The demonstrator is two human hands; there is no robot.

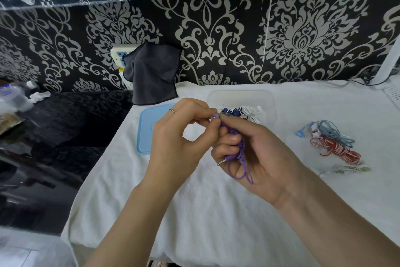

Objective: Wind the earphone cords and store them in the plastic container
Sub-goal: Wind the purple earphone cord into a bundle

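Observation:
My right hand (253,156) grips a bundle of purple earphone cord (239,156), with its metal plug sticking out near my fingers and loops hanging below. My left hand (179,134) pinches the purple earbud end at the top of the bundle. Just behind my hands stands the clear plastic container (242,98), holding wound blue and white earphones (242,112). On the white cloth to the right lie a light blue earphone (324,130), a red-and-white one (337,150) and a pale translucent one (350,169).
A light blue lid (147,128) lies flat left of the container. A dark grey cloth (151,74) hangs against the patterned wall behind. The white-covered table (194,212) ends at left, beside a dark patterned surface with bottles (13,98).

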